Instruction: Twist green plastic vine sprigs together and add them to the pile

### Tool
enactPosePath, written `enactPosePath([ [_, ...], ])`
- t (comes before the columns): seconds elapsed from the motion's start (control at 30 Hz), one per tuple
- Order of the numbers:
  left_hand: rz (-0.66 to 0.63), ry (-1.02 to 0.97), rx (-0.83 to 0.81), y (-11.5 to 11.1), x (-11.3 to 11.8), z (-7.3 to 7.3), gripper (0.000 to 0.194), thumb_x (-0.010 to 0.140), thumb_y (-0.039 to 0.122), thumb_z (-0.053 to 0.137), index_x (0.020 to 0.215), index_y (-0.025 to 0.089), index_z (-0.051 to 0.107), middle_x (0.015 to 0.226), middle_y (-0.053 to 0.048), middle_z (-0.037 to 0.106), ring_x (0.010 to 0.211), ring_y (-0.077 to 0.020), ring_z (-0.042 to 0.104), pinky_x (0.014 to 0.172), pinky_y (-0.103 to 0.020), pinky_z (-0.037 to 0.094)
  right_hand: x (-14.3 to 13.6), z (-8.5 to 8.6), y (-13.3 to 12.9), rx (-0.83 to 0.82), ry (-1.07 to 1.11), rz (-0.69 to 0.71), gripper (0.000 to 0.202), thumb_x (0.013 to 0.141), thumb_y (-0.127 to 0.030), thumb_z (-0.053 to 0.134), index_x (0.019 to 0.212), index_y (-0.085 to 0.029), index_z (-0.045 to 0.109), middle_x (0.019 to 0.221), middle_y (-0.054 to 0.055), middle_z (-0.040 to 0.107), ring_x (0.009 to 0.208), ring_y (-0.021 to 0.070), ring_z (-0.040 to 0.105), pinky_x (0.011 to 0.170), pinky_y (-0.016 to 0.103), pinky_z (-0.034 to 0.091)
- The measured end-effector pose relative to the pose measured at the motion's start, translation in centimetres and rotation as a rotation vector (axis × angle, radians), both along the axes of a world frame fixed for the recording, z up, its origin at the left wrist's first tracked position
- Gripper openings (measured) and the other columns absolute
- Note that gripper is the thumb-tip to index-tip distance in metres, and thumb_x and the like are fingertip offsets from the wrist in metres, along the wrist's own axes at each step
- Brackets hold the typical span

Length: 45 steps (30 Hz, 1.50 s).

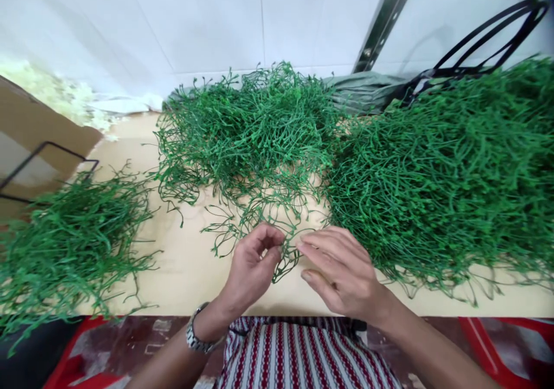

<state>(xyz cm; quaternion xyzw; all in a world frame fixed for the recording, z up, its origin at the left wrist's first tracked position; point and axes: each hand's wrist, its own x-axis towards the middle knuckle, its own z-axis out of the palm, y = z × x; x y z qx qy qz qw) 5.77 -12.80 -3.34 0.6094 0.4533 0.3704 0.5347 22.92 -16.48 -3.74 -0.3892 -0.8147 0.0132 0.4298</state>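
Observation:
My left hand (255, 265) is closed in a pinch on thin green stems (281, 270), which look like artificial plant stems with small knobbed tips. A loop of them hangs beside its fingertips, just above the table. My right hand (341, 268) is just to the right, fingers stretched and thumb apart, its fingertips close to the same stems; whether they touch I cannot tell. Loose stems (251, 216) spread over the table beyond both hands. Behind them rises a tangled green heap (255, 123).
A large green pile (450, 187) fills the right side. A smaller bunch (82, 233) lies at left by a cardboard box (38, 129) and black wire frame (47, 143). Black handles (489, 37) and a metal post (383, 22) stand near the white wall. Red stools (489, 348) show below.

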Motion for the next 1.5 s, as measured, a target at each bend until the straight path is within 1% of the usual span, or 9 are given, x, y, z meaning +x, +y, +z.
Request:
enactPosePath([
  [0.23,-0.107,0.043,0.251,-0.5,0.1,-0.5,0.015,0.076,0.004,0.045,0.074,0.016,0.051,0.069,0.000,0.046,0.066,-0.0114,0.043,0.060,-0.024,0.035,1.1,3.4,0.8,-0.104,0.116,0.165,0.034,0.075,-0.001,0.053,0.106,-0.015,0.058,0.094,0.007,0.063,0.087,0.0160,0.057,0.075,0.033,0.048],
  [0.33,-0.121,-0.015,0.285,-0.8,0.1,-0.7,0.016,0.077,0.003,0.045,0.076,0.017,0.052,0.071,0.000,0.047,0.069,-0.0119,0.044,0.061,-0.024,0.036,0.9,2.9,1.7,-0.278,-0.046,0.250,0.032,0.080,-0.008,0.050,0.111,-0.014,0.054,0.098,0.008,0.062,0.090,0.0177,0.054,0.079,0.036,0.046],
  [0.47,-0.115,-0.053,0.248,-1.1,-0.1,-0.6,0.015,0.076,0.003,0.046,0.075,0.016,0.052,0.071,0.000,0.047,0.070,-0.0116,0.044,0.061,-0.023,0.035,0.6,1.3,2.0,-0.353,-0.098,0.194,0.028,0.083,-0.017,0.052,0.110,-0.012,0.053,0.092,0.008,0.061,0.087,0.0180,0.052,0.078,0.036,0.044],
  [0.63,-0.146,-0.159,-0.067,-0.9,-0.3,-0.6,0.003,0.076,0.014,0.052,0.074,0.014,0.055,0.069,0.001,0.047,0.061,-0.0087,0.042,0.053,-0.021,0.033,0.5,0.2,1.5,-0.223,-0.086,0.148,0.018,0.081,-0.013,0.053,0.099,-0.012,0.057,0.085,0.006,0.062,0.083,0.0173,0.053,0.075,0.034,0.045],
  [0.83,-0.038,-0.294,-0.377,-0.6,0.3,-1.0,0.015,0.065,0.020,0.068,0.065,0.013,0.054,0.058,0.003,0.048,0.053,-0.0067,0.039,0.049,-0.019,0.030,0.0,-0.7,1.2,-0.004,-0.121,0.051,0.021,0.077,-0.009,0.057,0.097,-0.014,0.058,0.092,0.008,0.062,0.091,0.0188,0.053,0.084,0.039,0.045],
  [1.07,0.033,-0.431,-0.200,-0.9,0.7,-1.3,0.011,0.069,0.011,0.063,0.065,0.015,0.054,0.067,0.002,0.045,0.065,-0.0082,0.042,0.058,-0.019,0.034,-0.5,-2.0,-0.1,0.152,-0.079,-0.120,0.033,0.068,-0.008,0.067,0.100,-0.013,0.059,0.089,0.009,0.061,0.088,0.0195,0.052,0.079,0.038,0.047],
  [1.2,0.047,-0.384,-0.135,-1.2,0.6,-1.6,0.010,0.072,0.011,0.061,0.067,0.016,0.054,0.067,0.002,0.045,0.065,-0.0085,0.042,0.056,-0.020,0.033,-0.4,-2.4,-0.8,0.115,-0.051,-0.063,0.034,0.074,-0.019,0.061,0.107,-0.011,0.057,0.093,0.011,0.060,0.089,0.0217,0.051,0.079,0.042,0.046],
  [1.4,0.024,-0.200,-0.132,-1.1,0.0,-1.2,0.006,0.072,0.015,0.061,0.070,0.014,0.055,0.063,0.002,0.046,0.055,-0.0072,0.039,0.049,-0.019,0.031,0.4,-0.2,-0.4,-0.211,0.195,0.129,0.017,0.082,-0.017,0.048,0.091,-0.013,0.062,0.074,0.006,0.060,0.071,0.0155,0.055,0.066,0.034,0.045],
  [1.5,-0.024,-0.170,-0.156,-1.0,-0.2,-1.0,0.004,0.071,0.015,0.059,0.070,0.013,0.057,0.062,0.002,0.047,0.053,-0.0066,0.038,0.047,-0.020,0.030,0.9,1.3,0.7,-0.200,0.115,0.127,0.017,0.079,-0.010,0.055,0.094,-0.015,0.062,0.080,0.006,0.062,0.078,0.0157,0.055,0.070,0.032,0.046],
])
